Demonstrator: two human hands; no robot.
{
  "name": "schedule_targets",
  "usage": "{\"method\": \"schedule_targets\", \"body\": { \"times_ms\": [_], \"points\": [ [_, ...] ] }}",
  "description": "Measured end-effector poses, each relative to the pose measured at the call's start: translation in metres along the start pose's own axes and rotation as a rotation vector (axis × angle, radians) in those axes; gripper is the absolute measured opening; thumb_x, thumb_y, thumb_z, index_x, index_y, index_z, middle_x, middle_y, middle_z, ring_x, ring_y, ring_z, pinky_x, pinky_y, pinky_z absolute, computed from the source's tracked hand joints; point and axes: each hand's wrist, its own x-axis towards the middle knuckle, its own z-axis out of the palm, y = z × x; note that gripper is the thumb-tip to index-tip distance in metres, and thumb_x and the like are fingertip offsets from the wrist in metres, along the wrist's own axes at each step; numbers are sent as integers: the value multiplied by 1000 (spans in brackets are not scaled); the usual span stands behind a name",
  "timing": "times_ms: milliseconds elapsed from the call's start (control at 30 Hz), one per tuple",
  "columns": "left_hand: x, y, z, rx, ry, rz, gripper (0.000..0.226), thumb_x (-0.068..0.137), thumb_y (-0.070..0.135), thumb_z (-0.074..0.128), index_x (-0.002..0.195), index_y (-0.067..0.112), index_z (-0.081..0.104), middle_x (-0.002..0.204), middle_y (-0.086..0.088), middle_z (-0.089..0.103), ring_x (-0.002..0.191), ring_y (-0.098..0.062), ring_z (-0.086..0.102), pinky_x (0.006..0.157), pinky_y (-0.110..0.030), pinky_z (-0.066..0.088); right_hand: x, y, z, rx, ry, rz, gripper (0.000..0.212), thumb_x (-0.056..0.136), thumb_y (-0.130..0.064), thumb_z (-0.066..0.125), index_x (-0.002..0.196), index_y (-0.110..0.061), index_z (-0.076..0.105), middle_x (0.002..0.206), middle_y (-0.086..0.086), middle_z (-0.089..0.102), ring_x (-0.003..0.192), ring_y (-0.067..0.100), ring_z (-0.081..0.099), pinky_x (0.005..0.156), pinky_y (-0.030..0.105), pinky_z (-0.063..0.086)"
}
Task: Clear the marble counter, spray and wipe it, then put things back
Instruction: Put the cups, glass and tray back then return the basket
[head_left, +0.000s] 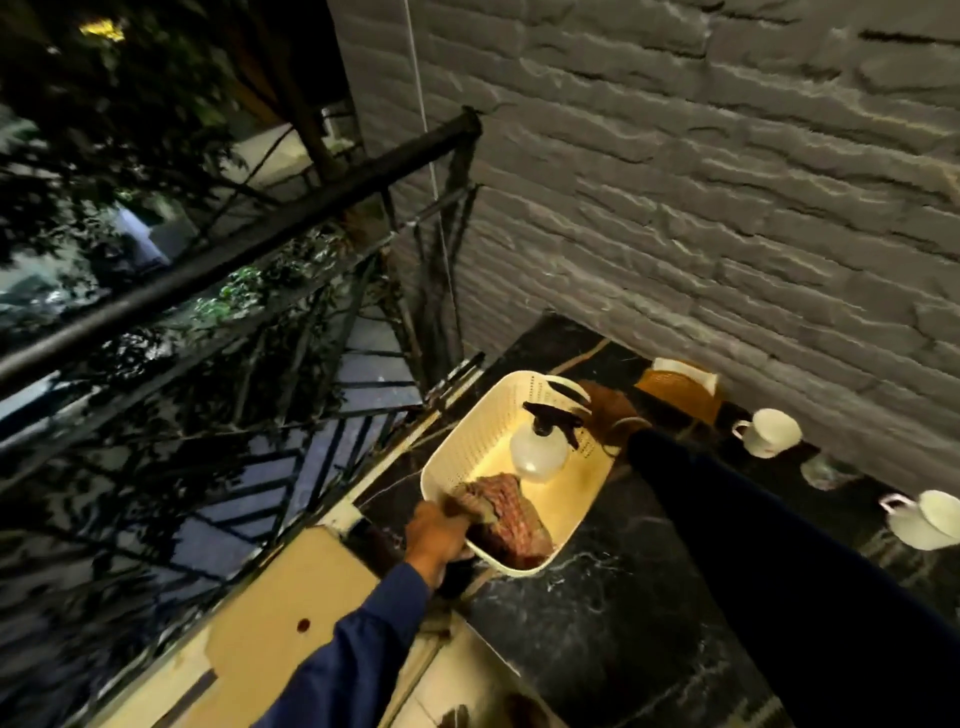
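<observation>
- At the far left, beyond a black metal railing, dark foliage and a lit street lie below.
- Near the left edge of the black marble counter, the left hand is closed around the near rim of a cream perforated basket, with part of a reddish checked cloth under its fingers.
- The basket sits on the counter's left part; the cloth is bunched in its near end.
- A clear spray bottle with a black trigger head stands upright in the far half of the basket.
- The right hand reaches past the basket's far right rim near the handle; the dark sleeve covers much of it, and I cannot tell whether it grips anything.
- Farther right, against the grey stone-brick wall, a brown woven holder with something white in it stands on the counter.
- Right of it stands a white cup, then a small glass object, blurred.
- At the right edge is another white cup, tilted.
</observation>
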Motion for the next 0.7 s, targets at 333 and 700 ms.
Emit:
{"method": "schedule_targets", "body": {
  "times_ms": [333,700],
  "points": [
    [5,-10,-75,-83,81,-4,24,82,2,59,104,0,68,90,-18,72,63,-30,72,50,-41,60,31,-71,12,-146,-73,-246,22,92,-16,54,105,-7,69,105,19,69,100,36,64,89,46,51],
    [-19,-52,-329,177,626,76,18,56,18,67,57,0,63,54,-15,60,55,-14,58,51,-38,52,-39,-295,107,-126,-230,-511,13,84,-20,64,88,-11,73,94,16,73,93,35,68,85,45,54]
  ]
}}
